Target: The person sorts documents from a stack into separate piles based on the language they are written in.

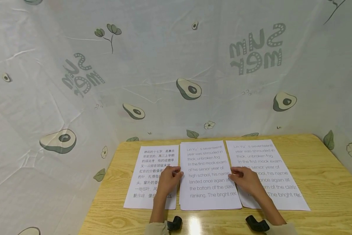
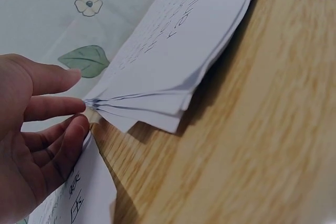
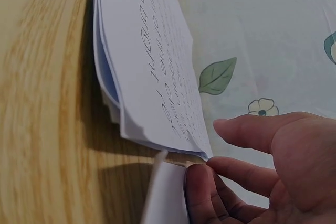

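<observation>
A stack of printed English sheets (image 1: 211, 202) lies between my two hands, its layered edges fanned a little in both wrist views. At its left side is my left hand (image 1: 169, 179); in the left wrist view the straight index finger (image 2: 55, 107) touches the bunched sheet edges, with the thumb raised apart. My right hand (image 1: 247, 179) is at the opposite side. Its index fingertip meets the stack's edge (image 3: 157, 146) in the right wrist view, and the thumb (image 3: 244, 132) stands off the paper. Both hands partly cover the neighbouring papers.
To the left lies a paper with Chinese print (image 1: 152, 202); to the right, another English-printed paper (image 1: 281, 199). All are on a wood-grain table (image 1: 319, 169). Behind hangs a pale cloth (image 1: 164, 65) with avocado prints. Black wrist devices (image 1: 256, 224) sit near the sleeves.
</observation>
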A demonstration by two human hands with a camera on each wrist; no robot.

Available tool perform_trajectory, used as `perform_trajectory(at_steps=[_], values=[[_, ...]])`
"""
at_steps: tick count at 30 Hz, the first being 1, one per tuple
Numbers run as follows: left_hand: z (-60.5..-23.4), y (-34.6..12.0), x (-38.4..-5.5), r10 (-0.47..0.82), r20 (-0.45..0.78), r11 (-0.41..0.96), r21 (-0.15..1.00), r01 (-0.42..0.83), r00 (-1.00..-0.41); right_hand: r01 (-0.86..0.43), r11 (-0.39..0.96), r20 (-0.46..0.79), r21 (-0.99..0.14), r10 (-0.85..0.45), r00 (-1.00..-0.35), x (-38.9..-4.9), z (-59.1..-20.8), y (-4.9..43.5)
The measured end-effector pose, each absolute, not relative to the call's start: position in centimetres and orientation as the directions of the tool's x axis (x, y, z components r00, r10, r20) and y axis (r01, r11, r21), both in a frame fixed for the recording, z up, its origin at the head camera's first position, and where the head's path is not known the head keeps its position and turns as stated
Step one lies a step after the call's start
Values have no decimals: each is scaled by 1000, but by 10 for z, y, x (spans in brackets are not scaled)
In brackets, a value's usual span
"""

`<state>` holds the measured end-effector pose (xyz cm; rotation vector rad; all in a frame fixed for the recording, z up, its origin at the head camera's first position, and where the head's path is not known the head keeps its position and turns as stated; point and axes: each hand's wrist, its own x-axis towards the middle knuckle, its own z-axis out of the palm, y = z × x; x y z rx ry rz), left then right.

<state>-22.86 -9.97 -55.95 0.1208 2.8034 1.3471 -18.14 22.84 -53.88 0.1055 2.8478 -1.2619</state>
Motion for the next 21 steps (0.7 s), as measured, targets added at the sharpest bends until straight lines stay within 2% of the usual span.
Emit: perform_trajectory(at_steps=[21], values=[[-558, -97, -227, 103, 45, 628, 772, 100, -994, 42, 670, -10, -741, 52, -999, -179, -539, 223]])
